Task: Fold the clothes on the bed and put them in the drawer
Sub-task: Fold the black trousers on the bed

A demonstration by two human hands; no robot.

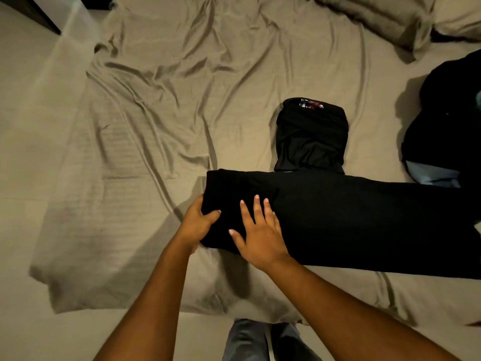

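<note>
A long black garment (pixel 364 220) lies folded lengthwise across the bed (pixel 169 105), running from the middle to the right edge of view. My left hand (pixel 199 222) grips its left end, thumb on top and fingers tucked under the edge. My right hand (pixel 260 235) lies flat on the same end with fingers spread, pressing the cloth down. Just behind it sits a small folded black garment (pixel 311 136) with a printed label at its far end. A heap of dark unfolded clothes (pixel 445 121) lies at the right.
The bed has a creased tan sheet, with pillows (pixel 390 19) at the far right corner. A dark piece of furniture (pixel 31 14) stands at the top left beyond the bed. The floor and my legs (pixel 260 342) show at the bottom.
</note>
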